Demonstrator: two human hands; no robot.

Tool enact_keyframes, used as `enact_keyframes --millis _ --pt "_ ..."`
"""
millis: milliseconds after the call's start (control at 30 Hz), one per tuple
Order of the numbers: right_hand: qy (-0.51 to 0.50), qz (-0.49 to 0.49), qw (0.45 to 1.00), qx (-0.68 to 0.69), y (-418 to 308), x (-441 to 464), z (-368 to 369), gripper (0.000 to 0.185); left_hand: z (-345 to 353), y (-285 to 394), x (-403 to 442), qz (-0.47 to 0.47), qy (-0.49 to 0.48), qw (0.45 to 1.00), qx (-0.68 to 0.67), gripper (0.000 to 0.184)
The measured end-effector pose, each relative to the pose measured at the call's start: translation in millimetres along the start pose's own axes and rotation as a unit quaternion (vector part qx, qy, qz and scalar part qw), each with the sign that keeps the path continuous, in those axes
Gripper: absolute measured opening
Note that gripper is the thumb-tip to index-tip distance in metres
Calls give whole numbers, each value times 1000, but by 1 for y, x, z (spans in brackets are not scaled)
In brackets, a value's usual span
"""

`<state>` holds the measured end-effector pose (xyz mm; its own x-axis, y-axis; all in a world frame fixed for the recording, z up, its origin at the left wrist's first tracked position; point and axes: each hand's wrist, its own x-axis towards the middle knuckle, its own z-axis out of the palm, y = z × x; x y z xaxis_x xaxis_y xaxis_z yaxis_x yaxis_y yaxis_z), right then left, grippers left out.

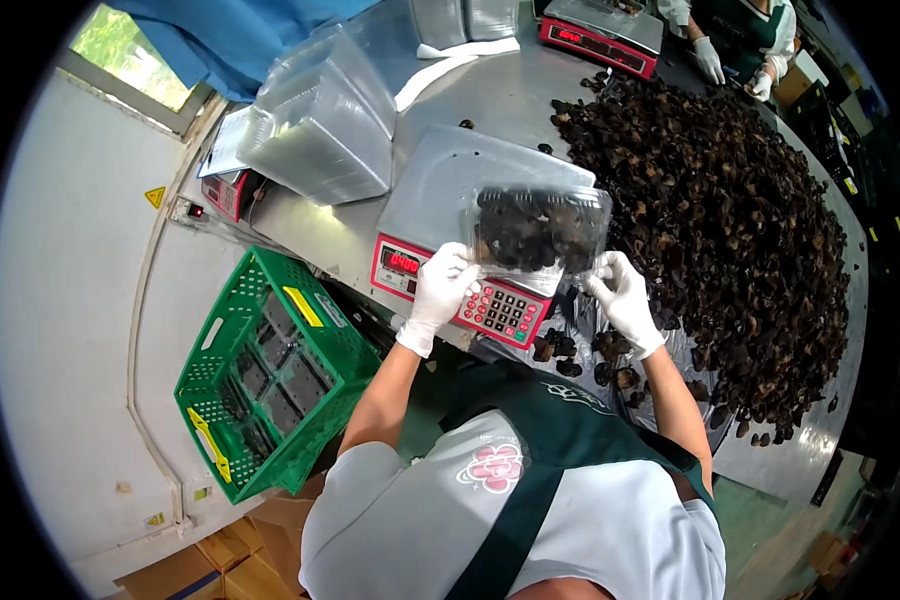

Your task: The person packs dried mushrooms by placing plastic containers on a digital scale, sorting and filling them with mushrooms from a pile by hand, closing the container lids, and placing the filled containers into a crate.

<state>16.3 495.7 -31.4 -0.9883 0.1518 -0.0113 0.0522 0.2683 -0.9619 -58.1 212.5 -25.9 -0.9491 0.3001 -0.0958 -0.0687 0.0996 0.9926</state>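
A clear plastic box point(540, 228) with dark, mushroom-like pieces inside is held up over a red digital scale point(505, 312). My left hand point(440, 292), in a white glove, pinches the box's near left corner. At its near right corner, my gloved right hand point(623, 300) has its fingers closed on the edge. The scale's metal plate point(435, 185) shows behind and to the left of the box, and its display is lit red. A large heap of the dark pieces point(720, 230) covers the table to the right. Smaller pieces lie on plastic film near my right hand.
Stacked clear containers point(325, 130) stand at the back left. A green crate point(250, 370) with filled boxes sits low on the left. Another red scale point(600, 35) is at the far side, near a co-worker's gloved hands point(708, 60). White cloths point(435, 78) lie behind.
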Motion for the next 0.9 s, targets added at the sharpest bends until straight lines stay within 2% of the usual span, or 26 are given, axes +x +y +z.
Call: enact_keyframes --millis 33,100,133,167,233,267,300,367,433,500,567,700,767,800,833,900 --pt "42 -55 989 -132 -24 -8 1 18 -2 1 -2 -1 1 1000 0 23" --pt "21 -137 973 -183 -23 -13 -3 17 -6 7 -9 113 2 985 131 35" --pt "42 -268 942 -195 -25 -12 -1 19 -10 15 -15 173 8 951 257 42" --pt "52 -342 916 -200 -28 -9 3 26 -12 17 -19 205 -12 949 238 38" --pt "55 -357 892 -272 -45 -17 5 25 -15 16 -25 262 59 936 227 36" --pt "67 -383 877 -283 -51 -18 10 28 -17 18 -29 333 89 907 241 33" --pt "69 -378 875 -295 -54 -21 15 29 -21 15 -32 328 91 909 242 33" --pt "74 -404 862 -297 -70 -26 25 28 -32 6 -39 375 121 896 207 32" --pt "77 -430 847 -303 -69 -25 37 25 -48 -2 -45 365 134 896 214 33" --pt "86 -448 840 -294 -74 -25 54 27 -64 -3 -54 381 133 897 179 33" --pt "70 -463 835 -289 -79 -22 70 31 -82 2 -63 394 149 882 209 36" --pt "38 -432 870 -235 -85 -19 110 28 -115 18 -86 393 193 864 249 42" --pt "39 -445 870 -208 -84 -15 133 27 -128 26 -100 354 225 865 276 44" --pt "9 -428 879 -208 -93 -16 141 28 -134 22 -107 299 193 915 189 47" --pt "14 -433 893 -118 -90 -13 157 24 -140 18 -111 51 153 971 -177 54" --pt "-29 -331 934 -128 -87 -25 184 17 -145 10 -116 159 95 966 -179 41"
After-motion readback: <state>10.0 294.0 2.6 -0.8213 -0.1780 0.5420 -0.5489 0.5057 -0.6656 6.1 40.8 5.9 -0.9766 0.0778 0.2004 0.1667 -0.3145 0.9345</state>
